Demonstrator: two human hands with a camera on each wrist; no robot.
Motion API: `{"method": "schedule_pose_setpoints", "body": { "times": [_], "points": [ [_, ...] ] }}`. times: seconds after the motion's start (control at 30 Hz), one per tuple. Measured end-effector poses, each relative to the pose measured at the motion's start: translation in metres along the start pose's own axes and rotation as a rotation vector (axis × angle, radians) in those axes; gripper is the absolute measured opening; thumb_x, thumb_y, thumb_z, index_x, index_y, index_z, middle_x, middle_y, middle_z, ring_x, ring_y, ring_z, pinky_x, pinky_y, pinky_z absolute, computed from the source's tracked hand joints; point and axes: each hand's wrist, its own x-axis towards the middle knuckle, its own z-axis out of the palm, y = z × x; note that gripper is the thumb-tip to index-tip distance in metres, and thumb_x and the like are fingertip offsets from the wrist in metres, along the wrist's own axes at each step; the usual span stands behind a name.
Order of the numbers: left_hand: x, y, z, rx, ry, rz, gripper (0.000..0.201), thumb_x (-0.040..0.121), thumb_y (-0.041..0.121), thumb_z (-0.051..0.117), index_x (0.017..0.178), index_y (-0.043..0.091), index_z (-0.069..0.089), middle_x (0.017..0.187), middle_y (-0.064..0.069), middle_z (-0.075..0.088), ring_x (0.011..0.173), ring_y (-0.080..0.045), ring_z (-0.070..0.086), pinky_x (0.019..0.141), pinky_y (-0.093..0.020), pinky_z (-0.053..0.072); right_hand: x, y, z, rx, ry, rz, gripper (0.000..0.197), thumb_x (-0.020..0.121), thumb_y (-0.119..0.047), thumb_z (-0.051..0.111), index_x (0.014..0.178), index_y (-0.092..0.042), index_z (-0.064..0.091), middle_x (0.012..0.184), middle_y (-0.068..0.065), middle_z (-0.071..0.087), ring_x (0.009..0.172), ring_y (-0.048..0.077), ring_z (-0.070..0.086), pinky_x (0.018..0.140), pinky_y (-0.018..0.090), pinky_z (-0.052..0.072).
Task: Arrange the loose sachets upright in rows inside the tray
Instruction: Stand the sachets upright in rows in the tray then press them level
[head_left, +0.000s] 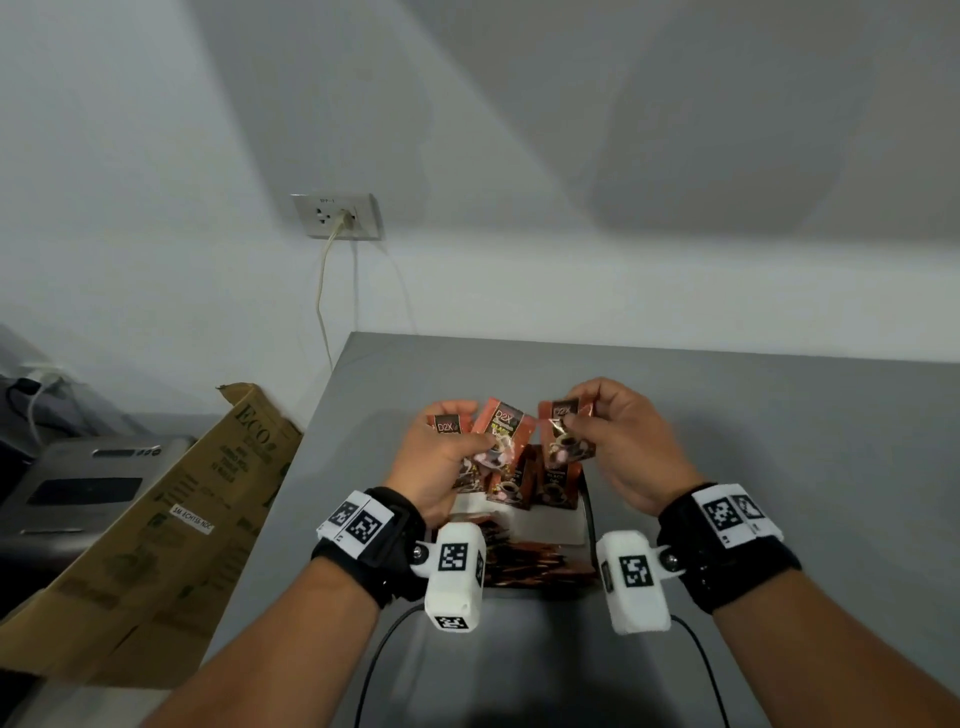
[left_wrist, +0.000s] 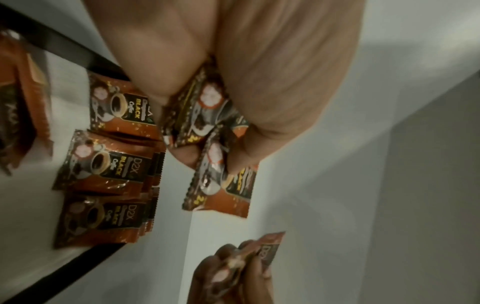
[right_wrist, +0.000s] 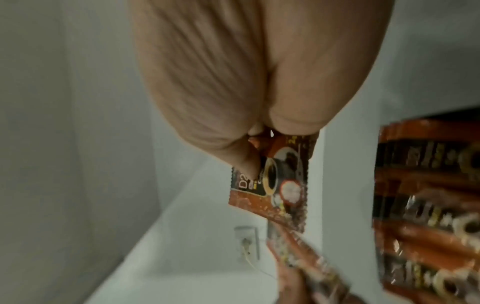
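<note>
Over the black-rimmed tray (head_left: 589, 519) my left hand (head_left: 462, 434) grips two brown-orange coffee sachets (head_left: 501, 431), fanned apart; the left wrist view shows them (left_wrist: 207, 109) between thumb and fingers. My right hand (head_left: 584, 415) pinches a single sachet (head_left: 566, 434) by its top edge, seen hanging from the fingers (right_wrist: 280, 181) in the right wrist view. Several sachets (head_left: 511, 486) stand upright at the tray's far end, and a packed row (head_left: 524, 564) fills its near end. A bare white strip of tray floor (head_left: 550, 525) lies between them.
The tray sits on a grey table (head_left: 779, 441) against a white wall. Left of the table leans an open cardboard box (head_left: 171, 519) beside a grey machine (head_left: 88, 483). A wall socket (head_left: 337, 215) has a cable hanging down. Black wrist-camera cables (head_left: 379, 654) trail near the front.
</note>
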Motion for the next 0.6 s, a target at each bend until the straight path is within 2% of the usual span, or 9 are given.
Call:
{"method": "schedule_pose_setpoints", "body": {
  "times": [0.1,0.17,0.23,0.27,0.33,0.37,0.43,0.5,0.6],
  "points": [
    [0.0,-0.003,0.005,0.068,0.033,0.075,0.046,0.073,-0.018,0.071,0.11,0.008,0.06,0.101,-0.018,0.069,0.081,-0.03,0.069,0.082,-0.048,0.056,-0.001,-0.005,0.006,0.237,0.009,0.092,0.014,0.093,0.009,0.057,0.095,-0.005,0.061,0.088,0.009,0.072,0.076,0.021,0.069,0.066,0.035,0.057],
    [-0.003,-0.004,0.013,0.077,0.006,0.094,0.045,0.074,-0.018,0.071,0.111,0.006,0.059,0.098,-0.015,0.069,0.076,-0.024,0.069,0.07,-0.036,0.059,0.0,-0.003,0.016,0.191,0.006,0.134,0.01,0.093,0.004,0.06,0.097,-0.005,0.06,0.098,0.017,0.069,0.084,0.026,0.068,0.078,0.046,0.06],
    [-0.005,-0.005,0.02,0.078,-0.03,0.081,0.044,0.077,-0.017,0.068,0.115,0.0,0.058,0.099,-0.018,0.07,0.075,-0.021,0.07,0.063,-0.03,0.057,0.0,0.002,0.026,0.047,0.015,0.147,0.013,0.092,-0.006,0.064,0.101,-0.01,0.056,0.106,0.022,0.067,0.089,0.029,0.063,0.09,0.057,0.053],
    [-0.006,-0.006,0.021,0.054,-0.05,0.06,0.04,0.079,-0.016,0.064,0.116,-0.001,0.058,0.1,-0.021,0.07,0.077,-0.024,0.07,0.064,-0.033,0.057,0.001,0.004,0.029,0.0,0.018,0.154,0.016,0.092,-0.01,0.063,0.105,-0.012,0.054,0.11,0.023,0.065,0.089,0.027,0.062,0.088,0.056,0.055],
    [-0.007,-0.004,0.02,-0.075,-0.081,-0.035,0.035,0.084,-0.011,0.048,0.115,-0.001,0.059,0.1,-0.025,0.069,0.078,-0.033,0.069,0.067,-0.042,0.058,0.002,0.002,0.031,-0.013,0.036,0.176,0.021,0.097,-0.009,0.058,0.115,-0.013,0.048,0.115,0.018,0.062,0.087,0.021,0.062,0.075,0.039,0.06],
    [-0.007,-0.004,0.017,-0.148,-0.087,-0.089,0.037,0.084,-0.009,0.04,0.115,0.0,0.059,0.099,-0.026,0.068,0.077,-0.035,0.069,0.066,-0.045,0.057,0.003,0.002,0.03,0.013,0.042,0.192,0.023,0.1,-0.008,0.055,0.12,-0.014,0.046,0.117,0.016,0.061,0.086,0.02,0.063,0.073,0.036,0.06],
    [-0.005,-0.002,0.01,-0.199,-0.094,-0.125,0.038,0.089,-0.009,0.034,0.117,0.001,0.059,0.1,-0.026,0.068,0.08,-0.035,0.07,0.066,-0.048,0.059,0.005,0.0,0.026,0.114,0.03,0.228,0.027,0.101,-0.007,0.053,0.125,-0.016,0.043,0.12,0.014,0.06,0.087,0.023,0.065,0.079,0.042,0.058],
    [-0.004,-0.003,0.007,-0.115,-0.097,-0.087,0.035,0.093,-0.011,0.042,0.118,0.004,0.061,0.102,-0.022,0.071,0.082,-0.033,0.071,0.07,-0.049,0.06,0.005,-0.001,0.024,0.2,-0.002,0.258,0.027,0.1,-0.004,0.053,0.125,-0.011,0.046,0.117,0.017,0.062,0.088,0.026,0.066,0.08,0.046,0.057],
    [-0.005,-0.006,0.009,-0.017,-0.083,-0.018,0.033,0.089,-0.013,0.057,0.116,0.005,0.064,0.097,-0.021,0.071,0.075,-0.03,0.071,0.066,-0.042,0.061,0.002,0.001,0.029,0.163,-0.061,0.273,0.019,0.098,-0.002,0.056,0.117,-0.004,0.054,0.11,0.022,0.066,0.09,0.029,0.066,0.087,0.049,0.055]
  ]
}}
